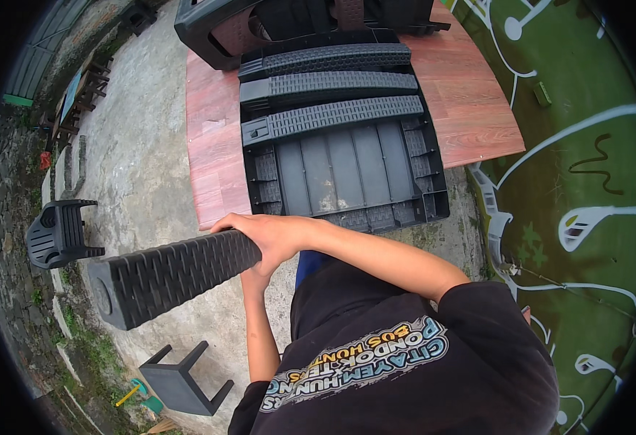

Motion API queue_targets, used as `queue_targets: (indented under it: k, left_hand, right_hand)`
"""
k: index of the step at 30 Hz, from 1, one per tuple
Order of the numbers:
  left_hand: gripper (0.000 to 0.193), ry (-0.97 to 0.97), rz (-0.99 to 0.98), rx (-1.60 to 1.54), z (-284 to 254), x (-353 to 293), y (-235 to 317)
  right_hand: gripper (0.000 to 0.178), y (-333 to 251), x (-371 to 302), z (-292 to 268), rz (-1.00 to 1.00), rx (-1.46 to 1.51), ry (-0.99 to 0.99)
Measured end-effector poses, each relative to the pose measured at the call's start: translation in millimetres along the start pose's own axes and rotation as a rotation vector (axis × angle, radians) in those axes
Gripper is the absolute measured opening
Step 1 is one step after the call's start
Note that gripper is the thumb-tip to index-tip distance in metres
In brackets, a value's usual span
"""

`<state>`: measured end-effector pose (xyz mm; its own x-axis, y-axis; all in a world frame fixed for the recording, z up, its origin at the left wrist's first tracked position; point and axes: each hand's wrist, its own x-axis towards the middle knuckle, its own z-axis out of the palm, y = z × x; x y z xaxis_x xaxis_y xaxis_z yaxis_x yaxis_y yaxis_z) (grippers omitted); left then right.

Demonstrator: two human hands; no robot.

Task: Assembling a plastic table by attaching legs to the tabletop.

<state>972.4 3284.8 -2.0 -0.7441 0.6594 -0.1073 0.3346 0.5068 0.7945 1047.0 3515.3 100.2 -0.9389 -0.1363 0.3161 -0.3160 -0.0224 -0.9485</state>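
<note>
A black plastic leg with a woven, wicker-like surface is held up in front of my body, one end toward the upper left of my body. My right hand is closed around its end nearer the table, with the arm crossing from the right. My left hand is against the underside of the same end, its fingers hidden by the leg and my right hand. Beyond my hands, an upturned black plastic tabletop shows its ribbed underside. Three similar legs lie across its far part.
The tabletop lies on a reddish wood-patterned table. A larger black plastic piece of furniture stands at the far edge. On the concrete floor to the left are a black stool and another small stool. A green painted wall runs along the right.
</note>
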Motion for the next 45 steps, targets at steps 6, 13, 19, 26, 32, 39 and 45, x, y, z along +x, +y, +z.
queue_targets:
  k: [6, 13, 19, 26, 32, 39, 45]
  left_hand:
    - [0.048, 0.112, 0.134, -0.022, 12.4, 1.4, 10.5]
    - [0.039, 0.063, 0.169, 0.061, 15.9, 10.2, 20.1]
    - [0.040, 0.103, 0.056, -0.090, 23.3, 2.5, 19.3]
    - [0.046, 0.261, 0.155, -0.056, 38.2, 3.3, 18.3]
    - [0.035, 0.263, 0.126, -0.033, 43.6, 5.3, 16.3]
    - [0.049, 0.129, -0.094, 0.008, 34.4, 4.5, 30.6]
    - [0.048, 0.194, 0.063, -0.132, 37.9, 5.9, 45.6]
  right_hand:
    - [0.088, 11.5, -2.8, 3.2, -0.069, -0.013, 0.031]
    - [0.088, 4.3, -3.9, -1.7, 0.023, 0.024, -0.013]
    - [0.088, 0.6, -6.4, 1.7, 0.020, -0.001, 0.010]
    - [0.085, 9.6, -5.8, 8.7, -0.034, -0.012, 0.062]
    - [0.085, 10.9, -8.5, 4.9, -0.025, -0.041, 0.048]
    - [0.086, 7.9, -22.3, 7.6, 0.064, -0.110, 0.068]
    - [0.081, 3.6, -55.7, 31.6, 0.201, -0.106, 0.329]
